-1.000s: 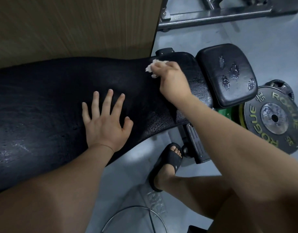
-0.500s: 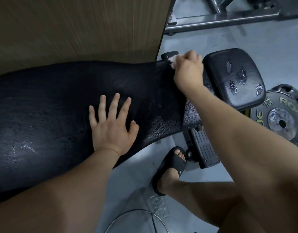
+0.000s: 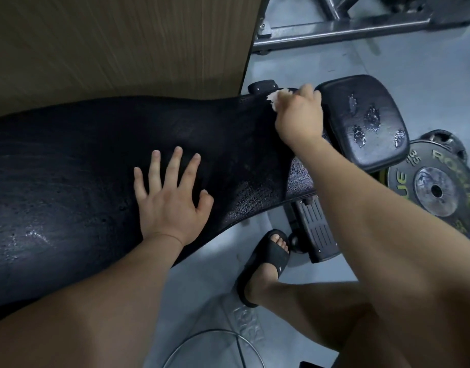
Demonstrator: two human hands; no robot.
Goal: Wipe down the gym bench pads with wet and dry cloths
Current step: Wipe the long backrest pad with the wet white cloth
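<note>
Left hand (image 3: 170, 205) flat on back pad (image 3: 69, 168) — right hand (image 3: 298, 116) grips cloth (image 3: 273, 98).

Left hand (image 3: 172, 205) lies flat, fingers spread; right hand (image 3: 300, 115) apparently curled, arm outstretched.

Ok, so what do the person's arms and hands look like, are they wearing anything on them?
The left hand and right hand are bare: no gloves, and no rings show. The left forearm and right forearm are bare too, with no sleeves, watch or wristband in view.
</note>
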